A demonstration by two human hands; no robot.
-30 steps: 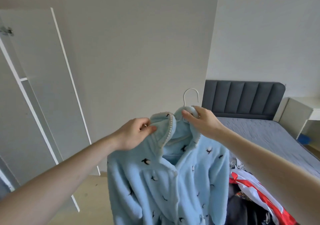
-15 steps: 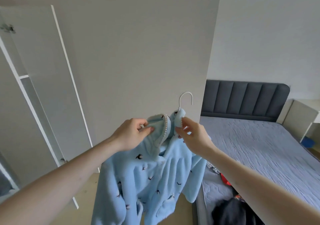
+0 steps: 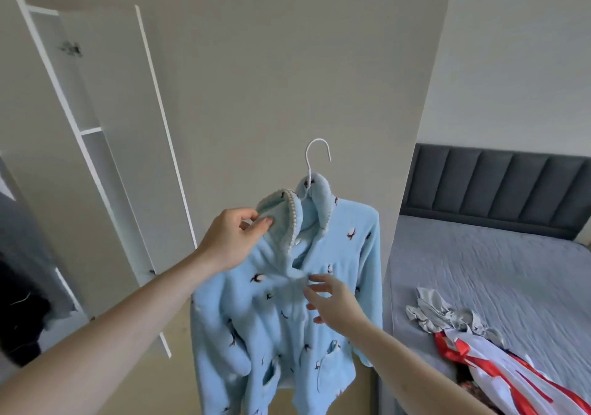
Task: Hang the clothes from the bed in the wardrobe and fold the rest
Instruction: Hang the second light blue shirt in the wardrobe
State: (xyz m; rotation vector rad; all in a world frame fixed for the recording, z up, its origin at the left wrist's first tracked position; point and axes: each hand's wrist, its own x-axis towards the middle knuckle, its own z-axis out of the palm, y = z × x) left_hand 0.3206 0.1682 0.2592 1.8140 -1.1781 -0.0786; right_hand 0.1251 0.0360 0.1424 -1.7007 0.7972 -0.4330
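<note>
Pale walls meet at a corner behind the scene, with an open white wardrobe (image 3: 105,165) standing to the left, its door (image 3: 128,146) swung outward and dark clothes (image 3: 22,312) hanging at its near edge. To the right, a bed (image 3: 499,274) with a grey padded headboard (image 3: 499,187) carries a crumpled grey garment (image 3: 447,315) and a red-and-white garment (image 3: 508,373).

Between them, a light blue fleece pyjama top (image 3: 287,318) with a small penguin print hangs on a white hanger (image 3: 315,159), held up in front of the wall. The person's left hand (image 3: 230,242) pinches the left collar flap between thumb and curled fingers, holding the garment aloft. The right hand (image 3: 335,302) hovers at the front placket just below the collar, fingers spread and relaxed, fingertips at or just off the fabric, gripping nothing.
</note>
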